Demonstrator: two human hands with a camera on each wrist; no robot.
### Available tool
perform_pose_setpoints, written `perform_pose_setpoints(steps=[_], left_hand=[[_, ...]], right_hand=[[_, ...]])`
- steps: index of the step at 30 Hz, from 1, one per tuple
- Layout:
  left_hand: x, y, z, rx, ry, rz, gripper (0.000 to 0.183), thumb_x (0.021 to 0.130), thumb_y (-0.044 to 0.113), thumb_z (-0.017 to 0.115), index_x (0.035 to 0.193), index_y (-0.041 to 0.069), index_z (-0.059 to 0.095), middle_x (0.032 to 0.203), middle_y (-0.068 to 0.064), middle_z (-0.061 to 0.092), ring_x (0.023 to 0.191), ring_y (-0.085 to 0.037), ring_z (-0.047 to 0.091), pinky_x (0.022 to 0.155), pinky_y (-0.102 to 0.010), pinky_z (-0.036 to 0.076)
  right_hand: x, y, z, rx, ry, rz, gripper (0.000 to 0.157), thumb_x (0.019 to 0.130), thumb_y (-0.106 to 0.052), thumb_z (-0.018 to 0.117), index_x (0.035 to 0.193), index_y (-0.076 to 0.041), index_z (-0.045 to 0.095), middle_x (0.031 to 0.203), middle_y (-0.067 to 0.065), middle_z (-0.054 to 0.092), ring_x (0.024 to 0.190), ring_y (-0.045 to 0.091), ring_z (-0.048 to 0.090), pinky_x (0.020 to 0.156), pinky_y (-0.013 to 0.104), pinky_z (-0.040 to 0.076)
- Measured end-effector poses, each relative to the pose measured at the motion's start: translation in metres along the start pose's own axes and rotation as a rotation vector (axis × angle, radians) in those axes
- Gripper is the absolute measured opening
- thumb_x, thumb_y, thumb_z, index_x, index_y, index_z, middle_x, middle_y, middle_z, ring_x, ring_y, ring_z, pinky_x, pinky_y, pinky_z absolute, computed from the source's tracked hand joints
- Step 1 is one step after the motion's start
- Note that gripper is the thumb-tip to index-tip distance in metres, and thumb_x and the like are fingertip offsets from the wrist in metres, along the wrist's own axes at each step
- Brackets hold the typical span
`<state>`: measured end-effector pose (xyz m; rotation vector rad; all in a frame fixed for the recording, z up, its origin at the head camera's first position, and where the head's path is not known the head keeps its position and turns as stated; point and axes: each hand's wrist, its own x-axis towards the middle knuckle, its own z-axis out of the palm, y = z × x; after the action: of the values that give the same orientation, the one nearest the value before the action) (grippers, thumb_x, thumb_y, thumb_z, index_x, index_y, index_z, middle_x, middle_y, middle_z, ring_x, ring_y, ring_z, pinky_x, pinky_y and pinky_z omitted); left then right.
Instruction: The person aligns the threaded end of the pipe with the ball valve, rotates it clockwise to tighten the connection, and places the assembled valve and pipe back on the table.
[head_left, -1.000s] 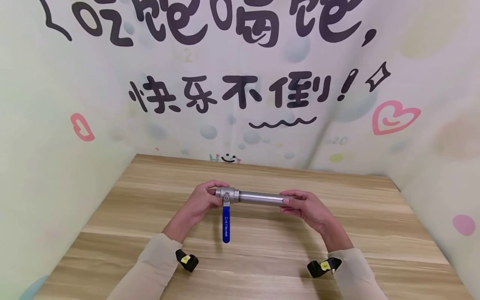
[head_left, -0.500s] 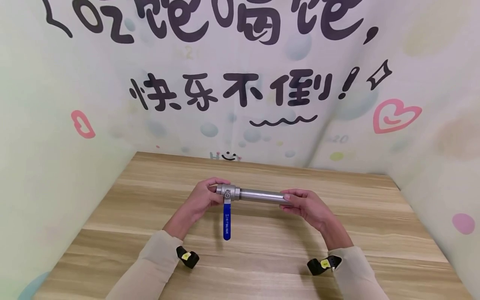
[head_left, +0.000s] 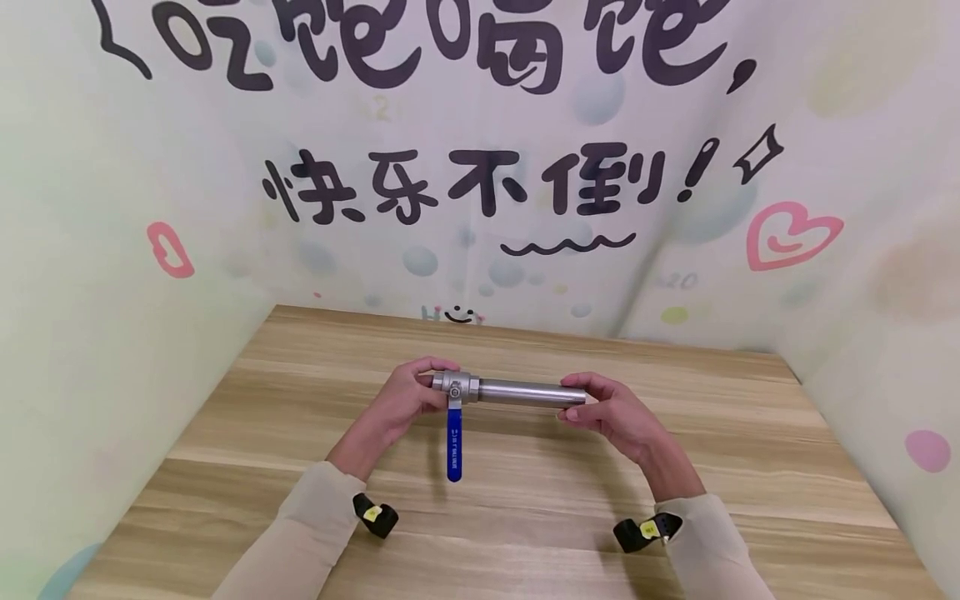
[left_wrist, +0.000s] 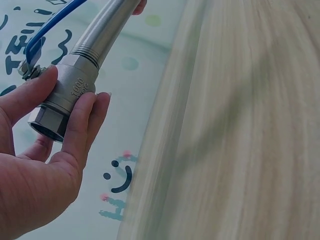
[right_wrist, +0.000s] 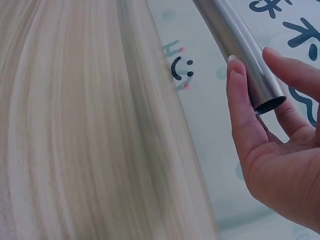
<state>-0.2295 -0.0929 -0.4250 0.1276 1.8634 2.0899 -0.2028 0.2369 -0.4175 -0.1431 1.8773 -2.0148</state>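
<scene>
A steel ball valve [head_left: 456, 386] with a long blue lever handle [head_left: 453, 446] is held over the table in the head view. My left hand [head_left: 408, 398] grips its left end, with thumb and fingers on opposite sides of the body [left_wrist: 70, 87] in the left wrist view. From the valve's right end runs a straight steel pipe [head_left: 528, 392]; some thread shows where they join. My right hand [head_left: 611, 412] is around the pipe's free end, thumb on one side and fingertips on the other. The pipe's open mouth [right_wrist: 271, 105] faces the right palm.
Beneath both hands lies a wood-grain table [head_left: 495, 517]. A pale printed wall cloth [head_left: 480, 275] with dark lettering stands behind it and along the sides. Each sleeve cuff carries a small black wrist camera, left [head_left: 377, 517] and right [head_left: 637, 533].
The right thumb has shifted from the pipe's front down to its lower edge, with the fingers over the top, baring the pipe's end. The left hand and valve stay nearly still.
</scene>
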Motion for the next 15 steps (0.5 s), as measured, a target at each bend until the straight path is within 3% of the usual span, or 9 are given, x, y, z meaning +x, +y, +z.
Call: perform_pose_setpoints(steps=[15], left_hand=[[-0.0005,0.0013,0.0025,0.0,0.009,-0.009,0.055,0.067,-0.017,0.061,0.119,0.0,0.063,0.115,-0.015,0.064,0.093,-0.024,0.058,0.07,-0.031,0.051]], right_hand=[[-0.0008,0.001,-0.001,0.035,0.026,0.002,0.034,0.083,0.006,0.066,0.115,-0.001,0.06,0.111,0.012,0.057,0.089,0.023,0.07,0.088,0.037,0.054]])
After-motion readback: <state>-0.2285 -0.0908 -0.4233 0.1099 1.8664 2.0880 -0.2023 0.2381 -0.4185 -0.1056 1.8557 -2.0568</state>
